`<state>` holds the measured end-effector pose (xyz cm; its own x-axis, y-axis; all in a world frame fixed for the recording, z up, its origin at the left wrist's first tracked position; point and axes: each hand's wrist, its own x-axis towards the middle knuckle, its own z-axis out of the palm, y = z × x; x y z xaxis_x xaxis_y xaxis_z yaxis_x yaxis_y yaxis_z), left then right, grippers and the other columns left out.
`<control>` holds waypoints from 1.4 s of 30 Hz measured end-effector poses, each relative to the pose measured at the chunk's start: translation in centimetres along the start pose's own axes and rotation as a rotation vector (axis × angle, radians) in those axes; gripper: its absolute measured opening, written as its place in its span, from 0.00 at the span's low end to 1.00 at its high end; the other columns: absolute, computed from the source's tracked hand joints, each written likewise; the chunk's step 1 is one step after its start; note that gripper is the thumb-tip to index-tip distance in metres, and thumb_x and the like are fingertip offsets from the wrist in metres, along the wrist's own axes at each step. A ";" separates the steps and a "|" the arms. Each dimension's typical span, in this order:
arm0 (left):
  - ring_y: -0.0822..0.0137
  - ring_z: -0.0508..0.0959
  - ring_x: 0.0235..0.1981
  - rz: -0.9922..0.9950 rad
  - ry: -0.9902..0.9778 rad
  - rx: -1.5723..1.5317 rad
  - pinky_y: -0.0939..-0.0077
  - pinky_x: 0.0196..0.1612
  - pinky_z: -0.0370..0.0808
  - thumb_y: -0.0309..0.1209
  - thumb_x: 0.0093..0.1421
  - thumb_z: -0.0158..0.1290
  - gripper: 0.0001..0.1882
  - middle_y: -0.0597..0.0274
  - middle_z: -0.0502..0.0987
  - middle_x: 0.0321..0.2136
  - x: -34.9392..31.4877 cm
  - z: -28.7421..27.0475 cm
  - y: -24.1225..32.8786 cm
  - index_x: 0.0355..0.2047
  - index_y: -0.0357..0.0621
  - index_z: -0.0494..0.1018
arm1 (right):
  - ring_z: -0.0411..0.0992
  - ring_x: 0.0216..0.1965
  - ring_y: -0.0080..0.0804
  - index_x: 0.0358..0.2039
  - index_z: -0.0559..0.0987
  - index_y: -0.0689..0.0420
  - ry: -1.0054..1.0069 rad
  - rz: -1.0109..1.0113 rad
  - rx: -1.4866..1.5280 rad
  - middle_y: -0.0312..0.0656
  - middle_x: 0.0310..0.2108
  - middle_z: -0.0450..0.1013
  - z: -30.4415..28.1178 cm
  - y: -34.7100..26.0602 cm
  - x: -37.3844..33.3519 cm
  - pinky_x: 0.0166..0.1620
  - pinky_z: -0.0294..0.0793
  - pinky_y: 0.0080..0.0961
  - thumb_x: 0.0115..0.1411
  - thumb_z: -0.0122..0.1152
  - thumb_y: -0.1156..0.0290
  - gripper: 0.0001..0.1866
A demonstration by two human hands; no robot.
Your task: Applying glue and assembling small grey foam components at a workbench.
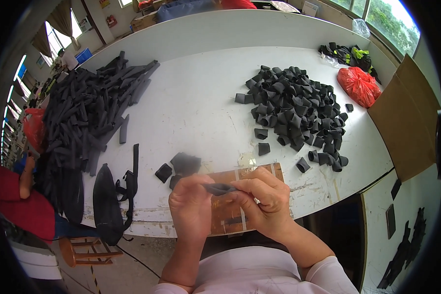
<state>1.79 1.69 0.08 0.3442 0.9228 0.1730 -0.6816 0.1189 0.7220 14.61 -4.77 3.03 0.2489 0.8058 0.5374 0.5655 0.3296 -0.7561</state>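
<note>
The left hand (pixel 190 202) and right hand (pixel 263 198) pinched 1 dark-grey fabric tube (pixel 220 189). Its longer visible axis ran left-right between them, neither hand nearer.

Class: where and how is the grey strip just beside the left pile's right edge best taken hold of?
Probably by pinching the grey strip across its narrow width near mid-length, coming from its right: it lies lengthwise toward the wearer, with bare table on that side and the pile on the other.
</note>
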 end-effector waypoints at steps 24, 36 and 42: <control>0.57 0.72 0.33 0.046 0.482 1.905 0.68 0.37 0.69 0.29 0.48 0.55 0.15 0.49 0.71 0.31 6.5 -20.2 -2.4 0.34 0.33 0.69 | 0.63 0.18 0.18 0.29 0.75 0.63 -0.211 0.815 0.513 0.34 0.17 0.68 0.7 4.1 -5.1 0.21 0.62 0.14 0.59 0.50 0.64 0.14; 0.71 0.69 0.34 0.095 -0.501 0.962 0.80 0.33 0.67 0.20 0.45 0.57 0.08 0.60 0.70 0.37 -1.7 -7.1 1.5 0.26 0.45 0.72 | 0.70 0.32 0.29 0.41 0.70 0.64 -0.449 1.099 1.144 0.45 0.34 0.71 3.9 3.2 -6.0 0.31 0.68 0.19 0.58 0.40 0.43 0.32; 0.71 0.69 0.31 0.208 -0.315 0.845 0.79 0.38 0.67 0.23 0.49 0.56 0.08 0.56 0.70 0.36 -4.6 -4.4 -0.1 0.30 0.42 0.70 | 0.66 0.23 0.19 0.29 0.74 0.59 -0.243 1.233 1.351 0.36 0.24 0.71 3.5 3.2 -6.4 0.27 0.65 0.17 0.58 0.53 0.66 0.09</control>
<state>-2.50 -0.93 -3.72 0.5117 0.7389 0.4385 -0.0947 -0.4587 0.8835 12.13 -7.18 -4.17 -0.1918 0.8708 -0.4528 -0.7975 -0.4071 -0.4452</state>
